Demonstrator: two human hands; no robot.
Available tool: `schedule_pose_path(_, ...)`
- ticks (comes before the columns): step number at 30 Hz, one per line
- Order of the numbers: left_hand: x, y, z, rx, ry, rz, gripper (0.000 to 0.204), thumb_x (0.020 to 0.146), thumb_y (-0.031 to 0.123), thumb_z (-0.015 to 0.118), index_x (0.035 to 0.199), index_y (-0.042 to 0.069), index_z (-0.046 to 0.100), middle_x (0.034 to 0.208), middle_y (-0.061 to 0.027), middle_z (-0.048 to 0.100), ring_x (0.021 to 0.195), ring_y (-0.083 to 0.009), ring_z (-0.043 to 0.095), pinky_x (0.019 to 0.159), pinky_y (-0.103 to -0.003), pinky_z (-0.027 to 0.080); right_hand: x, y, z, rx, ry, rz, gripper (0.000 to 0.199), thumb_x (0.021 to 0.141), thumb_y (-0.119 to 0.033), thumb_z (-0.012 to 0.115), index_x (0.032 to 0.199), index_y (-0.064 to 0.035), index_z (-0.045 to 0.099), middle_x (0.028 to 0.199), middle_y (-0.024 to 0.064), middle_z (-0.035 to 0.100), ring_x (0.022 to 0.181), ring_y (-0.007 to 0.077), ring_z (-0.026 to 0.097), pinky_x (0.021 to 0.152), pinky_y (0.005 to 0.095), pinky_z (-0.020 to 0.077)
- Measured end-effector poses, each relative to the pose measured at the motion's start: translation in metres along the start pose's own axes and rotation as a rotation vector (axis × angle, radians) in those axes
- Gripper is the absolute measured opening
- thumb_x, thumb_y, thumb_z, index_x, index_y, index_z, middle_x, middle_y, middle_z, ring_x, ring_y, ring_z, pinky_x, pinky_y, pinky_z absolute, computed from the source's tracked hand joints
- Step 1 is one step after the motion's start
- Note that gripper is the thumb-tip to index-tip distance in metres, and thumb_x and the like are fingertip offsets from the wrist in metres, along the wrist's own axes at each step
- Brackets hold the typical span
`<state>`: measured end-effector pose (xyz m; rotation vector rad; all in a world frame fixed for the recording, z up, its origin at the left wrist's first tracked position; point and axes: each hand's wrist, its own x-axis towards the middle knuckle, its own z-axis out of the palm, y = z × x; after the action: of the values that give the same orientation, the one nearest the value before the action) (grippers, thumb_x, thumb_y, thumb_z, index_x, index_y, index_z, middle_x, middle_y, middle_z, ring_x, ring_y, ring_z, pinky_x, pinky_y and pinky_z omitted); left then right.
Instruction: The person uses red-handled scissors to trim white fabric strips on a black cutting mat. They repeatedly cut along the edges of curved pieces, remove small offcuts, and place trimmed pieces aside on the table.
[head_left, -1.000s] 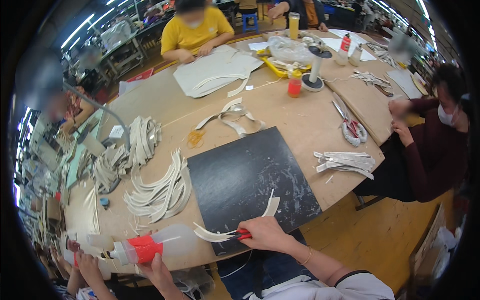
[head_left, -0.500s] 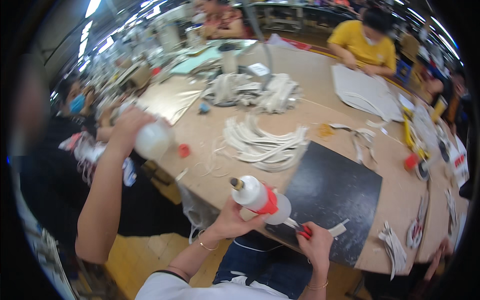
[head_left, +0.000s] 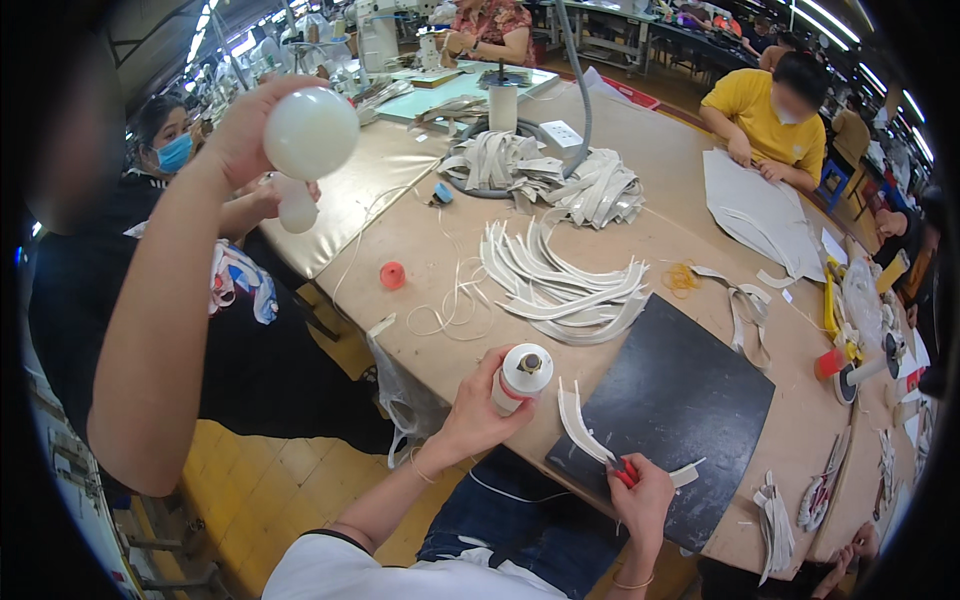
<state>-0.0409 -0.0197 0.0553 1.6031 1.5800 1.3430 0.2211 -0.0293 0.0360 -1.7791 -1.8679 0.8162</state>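
My left hand [head_left: 480, 408] is wrapped round a white bottle [head_left: 526, 371] with a red band and a dark tip. The bottle stands up, its tip toward me, near the table's front edge. My right hand [head_left: 643, 500] is closed on a small red-handled tool [head_left: 624, 472], whose kind my fingers partly hide. From beside the tool a curved white strip [head_left: 580, 425] reaches up toward the bottle, apart from it. Another short pale strip [head_left: 686, 473] lies by my right hand, on the black mat [head_left: 680, 385].
At the left, another person's raised arm [head_left: 160, 330] holds a rounded white container [head_left: 312, 132]. Curved white strips [head_left: 560, 290] lie heaped beyond the mat, with more bundles [head_left: 590, 185] behind. A red cap [head_left: 392, 275] and loose cord [head_left: 455, 305] sit leftward. A person in yellow [head_left: 770, 125] works across the table.
My left hand has turned the bottle from tilted to upright, clear of the strip. The other person's arm has lifted its white container. My view has shifted a little.
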Motion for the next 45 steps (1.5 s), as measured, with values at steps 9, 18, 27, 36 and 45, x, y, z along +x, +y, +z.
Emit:
schedule_pose_path(9,0.004,-0.035,0.012,-0.003,0.085,0.06,0.054,0.078,0.011,0.075,0.124,0.003,0.049,0.104,-0.0157,0.068,0.098,-0.0296,0.069,0.086,-0.038,0.052,0.001,-0.001,0.001,-0.009,0.005,0.012,0.02,0.08,-0.022,0.076,0.085,-0.004,0.069,0.062,0.0137,0.059,0.057,0.0296,0.059,0.06,0.0375,0.0455)
schedule_pose_path(18,0.004,-0.077,0.053,0.072,0.372,0.207,0.051,0.074,0.013,0.078,0.116,0.001,0.051,0.098,-0.0115,0.069,0.087,-0.025,0.07,0.079,-0.036,0.055,0.001,-0.002,-0.002,-0.006,-0.008,0.0,0.018,0.08,-0.022,0.075,0.085,-0.0052,0.071,0.064,0.0141,0.062,0.06,0.0312,0.063,0.06,0.0362,0.0472)
schedule_pose_path(27,0.006,-0.078,0.053,0.034,0.383,0.216,0.048,0.072,0.015,0.078,0.113,0.001,0.057,0.093,-0.0106,0.069,0.083,-0.024,0.07,0.076,-0.035,0.055,0.001,0.0,-0.002,0.021,0.009,-0.018,0.017,0.078,-0.02,0.074,0.085,-0.0059,0.072,0.064,0.0135,0.063,0.061,0.0322,0.064,0.061,0.0375,0.0481)
schedule_pose_path(36,0.005,-0.077,0.054,0.018,0.395,0.197,0.049,0.073,0.017,0.078,0.114,0.0,0.057,0.092,-0.0109,0.068,0.081,-0.0244,0.069,0.075,-0.036,0.055,0.002,-0.001,-0.003,0.016,-0.002,-0.014,0.016,0.077,-0.02,0.074,0.085,-0.0064,0.072,0.063,0.0126,0.063,0.063,0.0331,0.064,0.061,0.0388,0.0476)
schedule_pose_path(45,0.002,-0.082,0.05,0.062,0.348,0.204,0.054,0.074,0.016,0.077,0.121,0.0,0.057,0.107,-0.0142,0.066,0.098,-0.0279,0.066,0.087,-0.039,0.051,0.001,-0.001,-0.005,-0.004,-0.059,0.019,0.016,0.076,-0.019,0.071,0.088,-0.0079,0.072,0.072,0.0112,0.068,0.07,0.0319,0.068,0.065,0.0392,0.0505)
